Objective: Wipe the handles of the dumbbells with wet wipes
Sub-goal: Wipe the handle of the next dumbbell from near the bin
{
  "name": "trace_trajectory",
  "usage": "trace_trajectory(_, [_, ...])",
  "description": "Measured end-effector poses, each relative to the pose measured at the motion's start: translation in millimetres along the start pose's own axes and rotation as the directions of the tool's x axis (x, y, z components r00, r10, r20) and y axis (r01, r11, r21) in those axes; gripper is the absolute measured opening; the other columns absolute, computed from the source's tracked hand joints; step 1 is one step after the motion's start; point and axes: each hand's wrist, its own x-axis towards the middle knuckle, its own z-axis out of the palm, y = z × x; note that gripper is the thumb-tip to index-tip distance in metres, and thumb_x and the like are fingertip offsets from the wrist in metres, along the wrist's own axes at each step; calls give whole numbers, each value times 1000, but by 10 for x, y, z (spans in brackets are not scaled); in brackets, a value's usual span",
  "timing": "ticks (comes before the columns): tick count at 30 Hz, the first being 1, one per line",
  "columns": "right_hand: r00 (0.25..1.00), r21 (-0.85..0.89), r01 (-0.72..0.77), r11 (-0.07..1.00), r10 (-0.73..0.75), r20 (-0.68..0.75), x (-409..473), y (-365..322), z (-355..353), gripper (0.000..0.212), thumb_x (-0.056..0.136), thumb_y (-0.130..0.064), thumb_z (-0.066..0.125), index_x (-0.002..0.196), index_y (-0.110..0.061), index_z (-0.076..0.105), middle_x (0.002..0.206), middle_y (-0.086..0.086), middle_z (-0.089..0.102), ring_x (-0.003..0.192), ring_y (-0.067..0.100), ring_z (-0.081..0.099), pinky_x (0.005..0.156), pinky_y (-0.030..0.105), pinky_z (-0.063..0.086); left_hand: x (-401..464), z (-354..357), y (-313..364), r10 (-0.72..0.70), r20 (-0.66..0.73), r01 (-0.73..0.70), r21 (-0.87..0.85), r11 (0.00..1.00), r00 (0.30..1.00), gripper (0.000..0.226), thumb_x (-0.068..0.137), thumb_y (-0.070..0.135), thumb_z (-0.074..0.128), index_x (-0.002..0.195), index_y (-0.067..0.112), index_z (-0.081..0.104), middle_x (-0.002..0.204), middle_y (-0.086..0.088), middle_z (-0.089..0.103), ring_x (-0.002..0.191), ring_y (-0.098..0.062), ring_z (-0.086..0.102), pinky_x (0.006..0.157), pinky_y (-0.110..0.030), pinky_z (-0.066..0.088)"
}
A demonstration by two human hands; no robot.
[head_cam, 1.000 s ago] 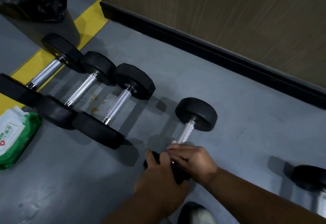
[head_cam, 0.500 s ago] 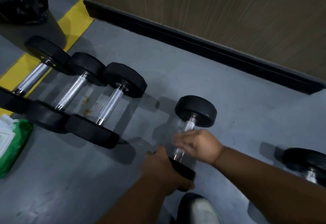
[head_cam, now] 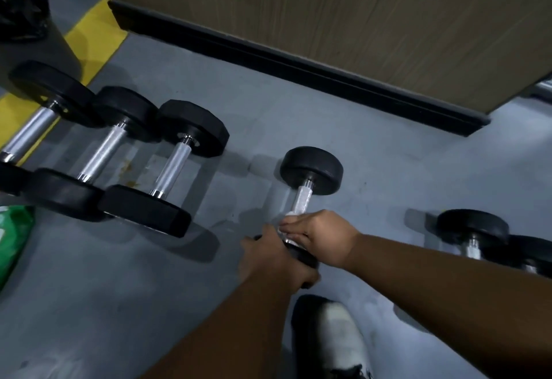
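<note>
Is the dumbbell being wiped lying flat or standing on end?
Lying flat: the dumbbell has both black ends on the floor, handle level.

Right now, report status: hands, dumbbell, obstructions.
Left hand grips the near weight head of the dumbbell. Right hand holds the white wipe around the handle's near end. Nothing blocking; three dumbbells lie apart, left.

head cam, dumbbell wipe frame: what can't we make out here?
- Wipe: mostly hidden under the right hand; only a white edge shows.
- Near weight of the held dumbbell: covered by the left hand.
- Green wipe pack: cut off by the left edge, label unreadable.
- Right-side dumbbells: handles blocked by the right forearm.
</note>
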Motion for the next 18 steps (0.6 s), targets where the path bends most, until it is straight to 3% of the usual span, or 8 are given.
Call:
trace_trajectory(3, [986, -72, -39, 997, 50, 158, 39, -47, 22, 37, 102, -44, 42, 128, -32, 66, 129, -12, 67, 116, 15, 63, 97, 16, 43, -42, 15, 15, -27, 2, 26, 15, 1000, 1000, 84, 44, 56, 80, 114, 29, 41, 117, -1, 50, 98, -17, 48, 79, -28, 42])
trace_trajectory(5, [991, -54, -57, 997, 63, 121, 53, 27, 66, 52, 91, -57, 29, 125, -41, 64, 123, -14, 70, 107, 19, 67, 93, 29, 52, 4, 14, 42, -63, -19, 63, -40, 997, 998, 80, 50, 51, 83, 116, 29, 45, 119, -2, 51, 81, -10, 42, 80, -28, 45])
trace_trajectory(8, [998, 22, -35, 999, 34, 46, 71, 91, 25, 36, 93, -48, 48, 117, -39, 73, 122, -22, 69, 107, 11, 69, 93, 31, 53, 80, -22, 32, -55, 2, 55, 3, 998, 998, 87, 32, 59, 80, 107, 34, 44, 111, 3, 45, 87, -12, 47, 76, -25, 45])
trace_trajectory(11, [998, 77, -21, 997, 26, -62, 65, 126, 53, 21, 95, -36, 64, 112, -33, 77, 119, -18, 72, 110, 9, 68, 94, 32, 53, 46, -9, -3, -65, 15, 65, 14, 998, 998, 92, 21, 59, 80, 103, 37, 43, 109, 3, 43, 92, -14, 56, 82, -30, 57])
trace_trajectory(14, [977, 105, -110, 988, 127, -172, 186, 336, -43, 22, 97, -31, 66, 115, -26, 77, 127, -12, 69, 122, 3, 61, 106, 29, 47, 12, 8, -39, -18, -12, 18, -21, 1000, 1000, 83, 26, 54, 82, 96, 32, 43, 103, 2, 42, 87, -16, 56, 76, -31, 57])
trace_trajectory(18, [947, 201, -113, 973, 167, -275, 89, 363, -17, 26, 98, -31, 62, 115, -20, 77, 124, -9, 71, 120, 1, 61, 107, 26, 46, -30, -5, 7, -16, -5, 16, 36, 999, 1000, 83, 28, 54, 82, 96, 30, 41, 98, 3, 36, 85, -17, 53, 78, -31, 57])
